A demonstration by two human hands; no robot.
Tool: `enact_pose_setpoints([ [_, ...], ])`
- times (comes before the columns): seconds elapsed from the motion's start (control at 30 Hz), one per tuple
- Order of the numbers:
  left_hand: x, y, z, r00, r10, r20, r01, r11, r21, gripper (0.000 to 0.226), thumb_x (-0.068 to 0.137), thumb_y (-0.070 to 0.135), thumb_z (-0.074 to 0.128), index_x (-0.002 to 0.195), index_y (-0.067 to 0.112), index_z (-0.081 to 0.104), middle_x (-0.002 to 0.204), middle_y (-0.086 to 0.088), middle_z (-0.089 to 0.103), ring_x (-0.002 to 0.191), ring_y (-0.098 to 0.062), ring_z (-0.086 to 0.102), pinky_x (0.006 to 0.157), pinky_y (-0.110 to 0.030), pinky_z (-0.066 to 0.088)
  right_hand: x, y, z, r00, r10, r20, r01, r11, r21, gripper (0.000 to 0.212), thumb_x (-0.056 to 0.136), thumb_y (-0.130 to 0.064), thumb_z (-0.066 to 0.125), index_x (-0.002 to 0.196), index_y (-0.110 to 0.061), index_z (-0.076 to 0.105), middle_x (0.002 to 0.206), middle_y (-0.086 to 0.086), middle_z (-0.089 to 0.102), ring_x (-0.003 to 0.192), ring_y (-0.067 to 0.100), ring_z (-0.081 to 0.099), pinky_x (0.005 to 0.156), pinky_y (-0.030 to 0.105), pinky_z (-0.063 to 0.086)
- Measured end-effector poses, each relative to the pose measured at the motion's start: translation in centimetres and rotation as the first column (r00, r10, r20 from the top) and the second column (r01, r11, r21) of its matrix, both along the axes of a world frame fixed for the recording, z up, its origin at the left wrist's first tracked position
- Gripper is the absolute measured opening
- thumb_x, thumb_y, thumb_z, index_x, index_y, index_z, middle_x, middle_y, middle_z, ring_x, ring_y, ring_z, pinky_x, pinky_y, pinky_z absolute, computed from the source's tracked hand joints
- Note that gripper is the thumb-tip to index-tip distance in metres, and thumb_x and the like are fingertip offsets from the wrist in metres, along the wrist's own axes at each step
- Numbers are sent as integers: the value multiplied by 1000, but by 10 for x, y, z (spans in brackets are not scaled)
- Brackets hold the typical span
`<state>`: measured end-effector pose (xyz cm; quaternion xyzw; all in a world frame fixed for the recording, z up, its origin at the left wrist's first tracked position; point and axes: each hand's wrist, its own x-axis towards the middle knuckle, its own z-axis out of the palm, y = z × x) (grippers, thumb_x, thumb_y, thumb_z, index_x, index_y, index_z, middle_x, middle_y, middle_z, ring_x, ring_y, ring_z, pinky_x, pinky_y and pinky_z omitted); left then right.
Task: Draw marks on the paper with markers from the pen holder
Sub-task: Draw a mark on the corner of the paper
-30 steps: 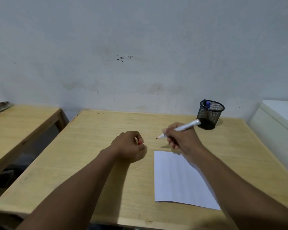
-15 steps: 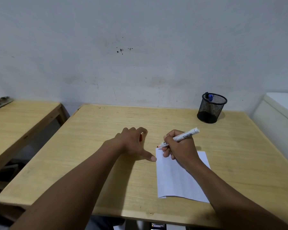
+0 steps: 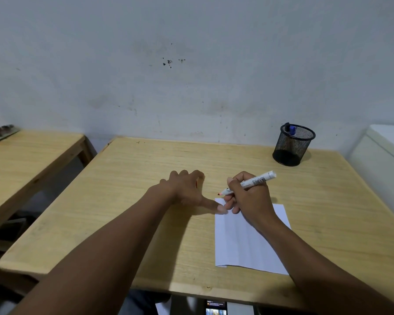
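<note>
A: Starting at the left of the frame, what is there?

B: A second wooden table (image 3: 30, 153), with a flat tray-like thing at its far corner that is too small to identify. Then the main wooden desk (image 3: 127, 201) fills the middle.

A: And the hands?

B: The left hand (image 3: 183, 189) sits just left of centre, fingers curled, thumb stretched out with its tip pressing the upper left corner of the paper (image 3: 243, 242). A sliver of red shows between its fingers, likely the marker's cap, though I cannot be sure. Just right of centre, the right hand (image 3: 248, 197) is wrapped around a white marker (image 3: 250, 182), uncapped, its red tip pointing left right at the paper's top edge.

A: Is the tip touching?

B: I cannot tell. It is at or just above the sheet's top left corner.

A: How far along is the job?

B: Early, I judge. One marker is out and ready, but the visible paper is blank. The marks themselves remain to be made, and probably the other marker too.

A: Other marker?

B: In the black mesh pen holder (image 3: 292, 146) at the upper right, a blue cap (image 3: 292, 129) pokes above the rim. A white cabinet (image 3: 382, 151) is cut off by the right edge.
</note>
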<state>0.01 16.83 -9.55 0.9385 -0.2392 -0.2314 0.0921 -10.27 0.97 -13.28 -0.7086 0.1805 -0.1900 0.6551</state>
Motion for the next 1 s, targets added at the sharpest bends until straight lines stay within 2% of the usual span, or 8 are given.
enact_pose_setpoints([
  [0.1, -11, -4, -4, 996, -8, 92, 3, 999, 51, 135, 42, 94, 69, 155, 36, 23, 155, -1, 40, 146, -30, 29, 111, -56, 31, 0, 0, 1, 1000, 6, -16, -7, 999, -39, 23, 96, -24, 69, 77, -11, 63, 70, 14, 78, 53, 27, 71, 44, 27, 48],
  [0.27, -11, -5, -1, 997, 4, 77, -9, 997, 71, 136, 42, 92, 72, 156, 36, 20, 158, -2, 36, 148, -31, 26, 111, -58, 31, 0, -3, 6, 996, 32, -84, -42, 993, -113, 24, 92, -26, 73, 76, -10, 64, 63, 7, 75, 51, 25, 69, 44, 28, 45],
  [0.43, -11, -5, -2, 997, -4, 73, -2, 997, 76, 137, 43, 92, 72, 156, 37, 18, 161, -3, 33, 150, -32, 24, 112, -60, 29, -4, 1, 2, 996, 38, -77, -49, 989, -138, 22, 86, -20, 78, 78, -4, 65, 63, 7, 77, 55, 29, 73, 61, 49, 61],
  [0.7, -11, -5, -2, 997, -2, 73, -3, 997, 74, 136, 45, 93, 71, 156, 36, 17, 162, -4, 31, 150, -32, 23, 113, -61, 28, -3, 0, -3, 994, 67, -82, -81, 982, -171, 22, 82, -23, 78, 76, -7, 65, 65, 5, 78, 62, 35, 76, 68, 58, 62],
  [0.77, -11, -5, -2, 997, -4, 76, -1, 997, 76, 136, 44, 93, 70, 156, 36, 17, 162, -4, 32, 150, -33, 23, 113, -61, 28, -3, -1, -3, 992, 93, -88, -105, 984, -143, 19, 80, -19, 77, 72, -7, 64, 63, 5, 76, 59, 32, 73, 66, 55, 62],
  [0.87, -11, -5, -2, 997, -2, 78, -4, 997, 71, 135, 44, 93, 70, 155, 36, 19, 159, -3, 34, 148, -31, 25, 113, -60, 30, -1, -2, 0, 992, 97, -82, -102, 993, -56, 17, 83, -9, 75, 71, -5, 63, 65, 13, 75, 52, 24, 69, 53, 36, 54],
  [0.93, -11, -5, -1, 997, -2, 76, -3, 998, 66, 136, 43, 94, 70, 155, 36, 20, 157, -2, 36, 147, -30, 26, 112, -59, 30, 0, -3, 4, 997, 34, -74, -34, 999, -4, 17, 86, -13, 74, 74, -7, 63, 64, 14, 74, 48, 23, 65, 45, 27, 44],
  [1.0, -9, -4, -1, 998, 10, 60, -13, 999, 41, 135, 41, 95, 68, 154, 37, 24, 152, 0, 41, 146, -30, 28, 113, -58, 32, 3, -8, 11, 997, -52, -56, 60, 989, 137, 18, 90, -17, 72, 76, -9, 64, 61, 12, 69, 43, 20, 57, 40, 24, 36],
])
